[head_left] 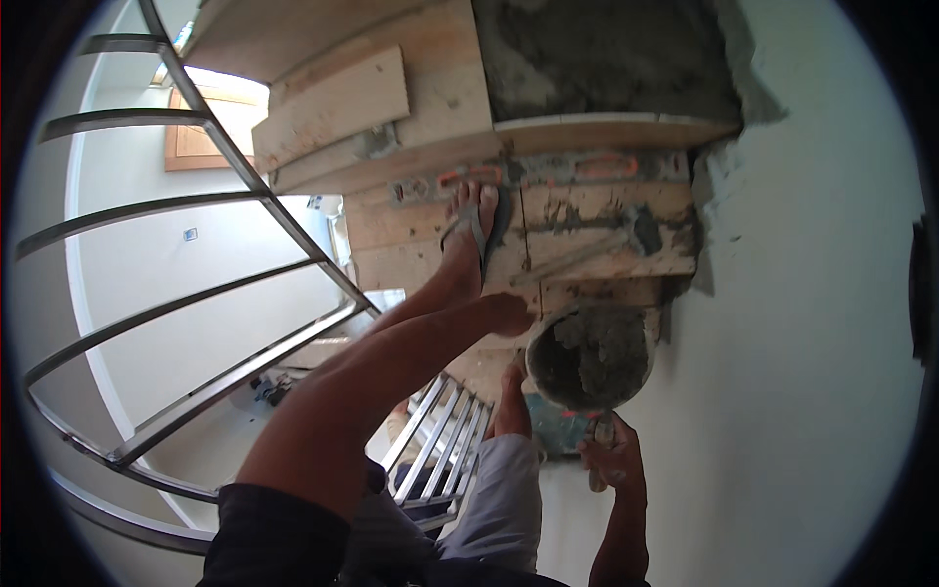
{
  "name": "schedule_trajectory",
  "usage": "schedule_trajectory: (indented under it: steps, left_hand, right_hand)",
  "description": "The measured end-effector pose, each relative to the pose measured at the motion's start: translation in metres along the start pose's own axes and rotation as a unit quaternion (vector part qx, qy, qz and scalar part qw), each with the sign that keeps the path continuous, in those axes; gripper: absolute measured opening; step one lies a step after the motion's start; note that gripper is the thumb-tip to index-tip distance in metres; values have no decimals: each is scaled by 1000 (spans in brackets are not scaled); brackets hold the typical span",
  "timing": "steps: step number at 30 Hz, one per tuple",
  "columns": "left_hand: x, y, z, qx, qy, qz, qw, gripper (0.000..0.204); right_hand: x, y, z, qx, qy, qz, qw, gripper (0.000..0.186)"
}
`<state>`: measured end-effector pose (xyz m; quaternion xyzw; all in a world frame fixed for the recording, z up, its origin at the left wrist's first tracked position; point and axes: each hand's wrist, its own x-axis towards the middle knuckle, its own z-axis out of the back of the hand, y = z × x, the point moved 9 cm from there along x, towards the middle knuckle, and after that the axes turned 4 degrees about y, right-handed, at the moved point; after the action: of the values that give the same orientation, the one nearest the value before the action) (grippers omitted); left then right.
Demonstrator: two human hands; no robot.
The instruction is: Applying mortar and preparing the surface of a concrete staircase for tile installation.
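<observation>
While left hand (509,313) grips bucket (590,357) rim | right hand (611,455) fingers pinch trowel handle (602,435)

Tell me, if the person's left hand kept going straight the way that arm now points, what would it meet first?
Most likely the rim of the round grey bucket of wet mortar: the left hand is already right at its upper left edge. Depth is hard to judge, so it may already touch.

1. A round bucket (590,357) holds dark grey mortar flecked with lighter lumps.
2. Above the bucket, pale tan wooden stair boards (587,230) are smeared with grey cement.
3. Above those boards lies a grey spirit level (548,171) with orange patches.
4. Left of the bucket, a silver-grey metal railing (196,293) curves against a white wall.
</observation>
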<state>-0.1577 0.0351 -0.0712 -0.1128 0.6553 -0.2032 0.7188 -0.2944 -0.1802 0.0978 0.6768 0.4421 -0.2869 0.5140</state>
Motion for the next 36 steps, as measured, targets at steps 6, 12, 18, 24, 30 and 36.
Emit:
schedule_trajectory:
  steps: [6,12,18,24,30,36]
  left_hand:
    - [-140,-9,98,37,-44,6,998,63]
    - [-106,80,157,100,-545,76,829,69]
    - [-96,6,181,-457,-155,-233,844,59]
    - [-124,-17,215,-737,-33,-338,584,57]
    - [-110,-31,234,-775,16,-386,500,55]
    - [-114,-50,254,-762,45,-415,496,65]
  right_hand:
    - [-4,194,-93,-57,-92,247,963,36]
    - [121,331,-160,-357,-342,376,784,51]
    - [134,329,-130,-259,-262,369,853,44]
    - [110,372,-123,-395,-247,324,823,42]
    - [125,411,-123,-409,-266,351,799,36]
    - [103,338,-56,-189,-294,279,895,27]
